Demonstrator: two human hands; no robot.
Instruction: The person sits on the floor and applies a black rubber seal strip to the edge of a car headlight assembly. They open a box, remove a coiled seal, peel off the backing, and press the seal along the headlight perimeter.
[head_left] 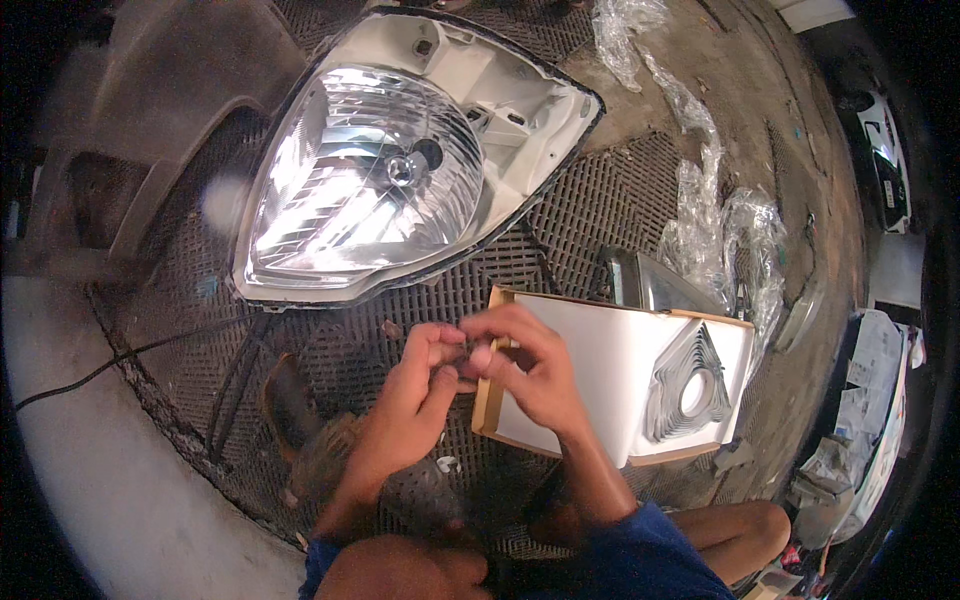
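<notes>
My left hand point(418, 395) and my right hand point(530, 365) meet at the middle, fingertips bent toward each other and slightly blurred. Both are closed in a pinch; whatever lies between the fingers is too small and dark to make out. Just under my right hand lies an open cardboard box point(484, 412), its inside white. A grey strip coiled into a rounded triangle point(662, 402) with a white-rimmed centre rests at the box's right end. Beyond my hands stands a headlight housing point(535, 165) with a shiny reflector point(365, 190) and a black line along its edge.
Crumpled clear plastic wrap point(705, 215) trails down the right side. Behind the box sits a clear lens-like part point(660, 280). A brown plastic chair point(190, 90) stands at upper left, a black cable point(110, 360) below it. Perforated dark matting point(620, 195) covers the floor.
</notes>
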